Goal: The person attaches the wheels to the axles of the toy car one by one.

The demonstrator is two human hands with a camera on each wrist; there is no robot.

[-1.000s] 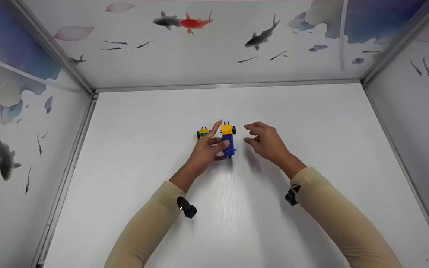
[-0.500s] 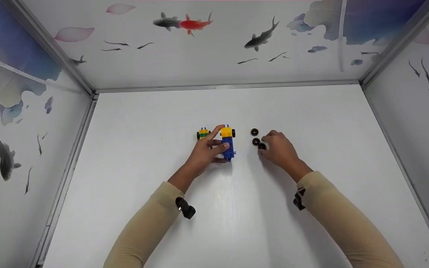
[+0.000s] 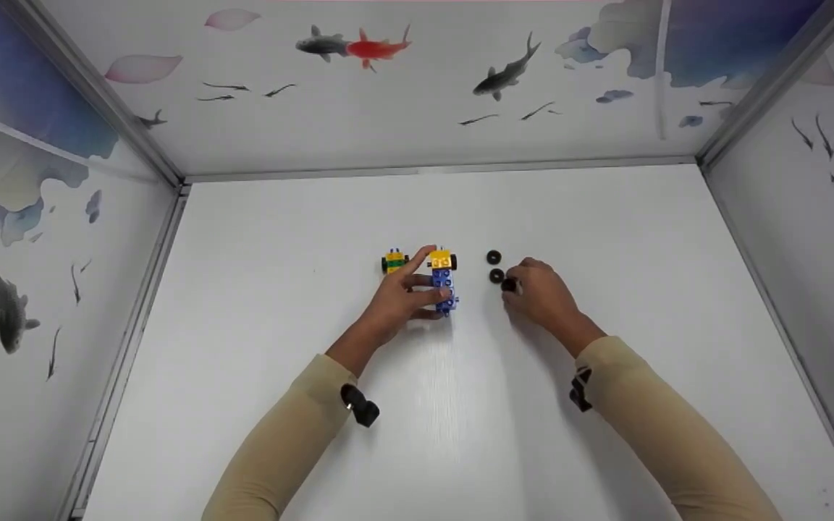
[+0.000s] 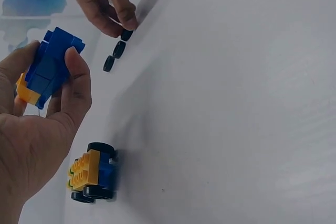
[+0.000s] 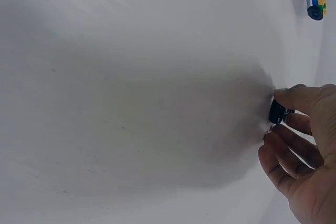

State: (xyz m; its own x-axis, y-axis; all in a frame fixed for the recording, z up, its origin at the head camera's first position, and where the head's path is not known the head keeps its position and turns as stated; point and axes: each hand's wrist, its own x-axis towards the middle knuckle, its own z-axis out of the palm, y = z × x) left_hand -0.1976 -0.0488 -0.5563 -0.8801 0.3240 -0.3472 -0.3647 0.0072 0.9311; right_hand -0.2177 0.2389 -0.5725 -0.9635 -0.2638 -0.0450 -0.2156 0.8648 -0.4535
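Observation:
My left hand holds a blue and yellow toy brick car between thumb and fingers, raised off the table. One black wheel shows on its yellow end; bare axle stubs stick out at the blue end. In the left wrist view, the blue underside of the car faces the camera. My right hand pinches a loose black wheel at the table surface, its thumb and a fingertip on either side. Two more black wheels lie just left of the right fingertips.
Beyond the left hand stands a second toy brick car, yellow and green with black wheels, partly hidden from above. All this is on a white table enclosed by printed panels at the back and both sides.
My right hand has moved away from the held car, rightward and down onto a wheel, uncovering the two others. The held car has tipped, so its blue studs now show.

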